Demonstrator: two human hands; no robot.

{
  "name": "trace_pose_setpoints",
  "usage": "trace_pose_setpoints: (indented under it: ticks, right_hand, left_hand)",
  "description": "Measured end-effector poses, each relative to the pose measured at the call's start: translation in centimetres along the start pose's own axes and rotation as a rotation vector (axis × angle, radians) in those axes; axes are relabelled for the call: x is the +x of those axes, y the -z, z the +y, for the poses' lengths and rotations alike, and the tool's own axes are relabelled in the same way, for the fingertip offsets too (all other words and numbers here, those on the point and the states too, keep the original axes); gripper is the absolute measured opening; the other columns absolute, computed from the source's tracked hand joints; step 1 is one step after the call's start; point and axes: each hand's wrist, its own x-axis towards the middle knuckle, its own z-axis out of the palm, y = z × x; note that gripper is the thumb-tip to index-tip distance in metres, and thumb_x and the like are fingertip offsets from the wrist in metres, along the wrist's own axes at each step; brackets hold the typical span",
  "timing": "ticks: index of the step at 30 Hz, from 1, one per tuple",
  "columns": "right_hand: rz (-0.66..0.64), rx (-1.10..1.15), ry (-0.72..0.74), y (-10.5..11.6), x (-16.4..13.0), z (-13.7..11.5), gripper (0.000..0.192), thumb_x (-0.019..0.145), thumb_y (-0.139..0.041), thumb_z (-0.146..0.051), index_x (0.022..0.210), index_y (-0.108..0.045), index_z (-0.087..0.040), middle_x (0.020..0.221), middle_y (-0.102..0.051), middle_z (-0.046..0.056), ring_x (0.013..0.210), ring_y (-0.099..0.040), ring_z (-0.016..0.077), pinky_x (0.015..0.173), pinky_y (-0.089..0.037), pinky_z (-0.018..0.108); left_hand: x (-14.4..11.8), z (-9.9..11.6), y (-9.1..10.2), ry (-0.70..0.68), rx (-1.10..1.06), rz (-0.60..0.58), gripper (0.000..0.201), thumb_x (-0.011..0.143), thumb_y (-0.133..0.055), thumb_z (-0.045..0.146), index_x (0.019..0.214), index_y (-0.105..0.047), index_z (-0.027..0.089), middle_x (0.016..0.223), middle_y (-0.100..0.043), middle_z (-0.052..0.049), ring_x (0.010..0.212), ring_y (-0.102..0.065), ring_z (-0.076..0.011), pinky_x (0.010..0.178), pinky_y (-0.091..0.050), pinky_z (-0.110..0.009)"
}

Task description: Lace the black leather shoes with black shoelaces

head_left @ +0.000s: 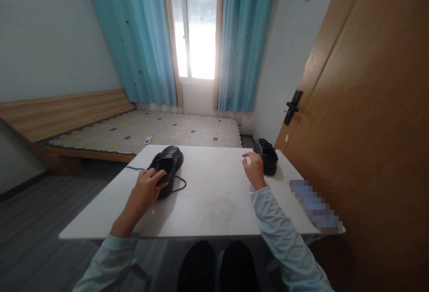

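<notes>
On the left part of the white table (214, 189) rests a black shoe (173, 157), its toe pointing away from me and its laces loose to both sides. My left hand (145, 190) is closed around the shoe's heel end, thumb at the opening. Another black laced shoe (270, 161) stands at the table's far right. Just left of that shoe, my right hand (254, 170) is raised over the table with fingers bent and a gap between thumb and forefinger; nothing shows in it.
A blurred bluish item (315, 205) lies along the table's right edge. Beyond the table is a bed (174, 124) with a small white remote-like object (148, 140) on it. A wooden door (368, 117) stands close on the right. Blue curtains (144, 37) flank the window.
</notes>
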Motion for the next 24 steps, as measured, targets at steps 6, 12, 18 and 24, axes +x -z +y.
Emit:
trace_pose_setpoints:
  ticks: [6, 12, 18, 24]
  right_hand:
    - [0.129, -0.363, -0.087, 1.8, 0.4, 1.8, 0.030, 0.074, -0.053, -0.014, 0.104, -0.060, -0.014, 0.108, -0.058, 0.018, 0.106, -0.046, 0.0301, 0.094, -0.032, 0.048]
    - [0.088, -0.445, -0.200, 2.0, 0.5, 4.5, 0.039, 0.074, -0.048, -0.008, 0.112, -0.053, -0.008, 0.112, -0.055, 0.024, 0.113, -0.042, 0.0350, 0.095, -0.031, 0.052]
    - [0.017, -0.442, -0.113, 2.5, 1.0, 6.6, 0.031, 0.072, -0.039, 0.002, 0.094, -0.058, -0.011, 0.088, -0.059, 0.016, 0.095, -0.050, 0.0279, 0.091, -0.036, 0.041]
    - [-0.085, -0.421, -0.145, 3.0, 1.3, 5.9, 0.030, 0.071, -0.046, 0.002, 0.093, -0.059, -0.014, 0.086, -0.062, 0.014, 0.091, -0.054, 0.0271, 0.079, -0.040, 0.036]
  left_hand:
    - [-0.1, -2.1, 0.1, 0.034, 0.042, -0.026, 0.025, 0.083, -0.050, 0.037, 0.099, -0.062, 0.022, 0.086, -0.055, -0.008, 0.087, -0.049, -0.0265, 0.079, -0.044, -0.038]
    - [-0.4, -5.5, 0.4, 0.027, 0.062, -0.032, 0.026, 0.083, -0.046, 0.037, 0.097, -0.062, 0.021, 0.083, -0.056, -0.008, 0.082, -0.050, -0.0263, 0.083, -0.043, -0.042]
    - [-0.4, -5.7, 0.6, 0.023, 0.052, -0.041, 0.024, 0.081, -0.049, 0.037, 0.094, -0.062, 0.021, 0.081, -0.057, -0.008, 0.084, -0.051, -0.0268, 0.085, -0.042, -0.041]
    - [0.1, -5.5, 1.1, 0.046, 0.071, -0.102, 0.024, 0.083, -0.045, 0.034, 0.096, -0.059, 0.020, 0.087, -0.059, -0.006, 0.088, -0.053, -0.0249, 0.088, -0.041, -0.041]
